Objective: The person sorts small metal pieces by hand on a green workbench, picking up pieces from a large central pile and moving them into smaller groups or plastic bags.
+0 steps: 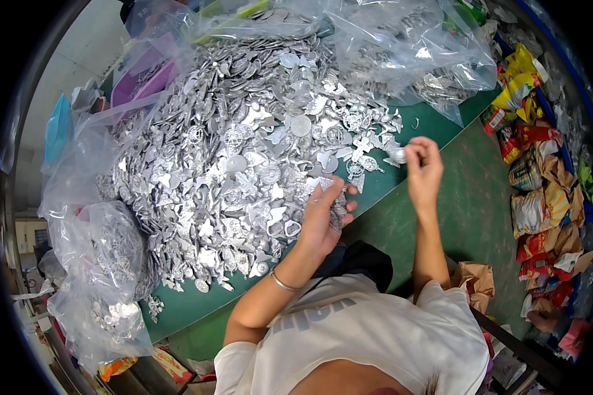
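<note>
Head view:

1. Shows a broad heap of silver metal pieces (pixel 237 171) spread over a green desk (pixel 379 186), mixing flat discs, openwork charms and small figure-like shapes.
2. Holds a handful of silver pieces (pixel 338 207) in the left hand (pixel 318 224), at the heap's near right edge; closes that grip loosely, with thumb and curled fingers around the load.
3. Pinches a small silver piece (pixel 397 155) between the thumb and forefinger of the right hand (pixel 424 172), just beside the heap's right end; closes this grip at the fingertips. Cannot tell the exact shape of that piece, owing to glare and blur.
4. Wears a metal bracelet (pixel 284 281) on the left wrist, plus a white shirt (pixel 375 336).
5. Includes a small hook-shaped piece (pixel 415 123) loose on bare desk, beyond the right hand and apart from the heap.
6. Takes in a clear plastic bag (pixel 402 26) at the upper right and a clear bag of silver pieces (pixel 66 224) along the left side.
7. Shows a purple bin (pixel 155 78) at the upper left, near a light-blue item (pixel 58 125).
8. Shows colourful packets (pixel 537 210) lined along the far right, well apart from the heap, and a crumpled brown paper bag (pixel 476 284) near the right arm.
</note>
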Tool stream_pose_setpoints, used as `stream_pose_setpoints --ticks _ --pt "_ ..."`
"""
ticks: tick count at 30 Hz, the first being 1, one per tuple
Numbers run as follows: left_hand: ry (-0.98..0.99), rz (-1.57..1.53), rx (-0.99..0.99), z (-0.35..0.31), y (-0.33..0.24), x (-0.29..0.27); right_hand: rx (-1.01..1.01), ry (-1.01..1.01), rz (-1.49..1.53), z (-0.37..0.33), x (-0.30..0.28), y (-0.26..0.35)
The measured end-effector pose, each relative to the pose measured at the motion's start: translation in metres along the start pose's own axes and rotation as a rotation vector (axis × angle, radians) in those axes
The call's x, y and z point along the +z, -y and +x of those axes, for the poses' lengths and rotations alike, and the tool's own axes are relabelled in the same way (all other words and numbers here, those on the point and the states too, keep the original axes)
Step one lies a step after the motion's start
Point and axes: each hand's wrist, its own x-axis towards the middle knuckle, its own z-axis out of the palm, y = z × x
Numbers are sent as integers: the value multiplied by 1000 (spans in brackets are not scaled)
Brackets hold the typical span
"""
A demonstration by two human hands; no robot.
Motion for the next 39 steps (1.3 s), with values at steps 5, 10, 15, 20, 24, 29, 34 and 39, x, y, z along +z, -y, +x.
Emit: stream_pose_setpoints --ticks 5,10,15,20,24,29,34,39 --pt "29 -40 -16 3 2 -7 143 99 -142 -1 -19 -7" --pt "39 -64 42 6 11 -8 458 226 251 -12 -8 30" --pt "123 -80 50 9 22 6 394 419 232 -47 30 56" --pt "73 -32 165 9 23 4 -69 299 -38 -56 43 52" --pt "-14 189 485 8 26 24 36 241 326 -65 59 66" --pt "184 575 698 1 17 37 555 66 905 -64 72 65" --pt "162 1266 1004 -6 27 38 681 115 1228 -60 58 71" --pt "286 1034 1110 -6 35 40 796 57 1550 -35 38 53"
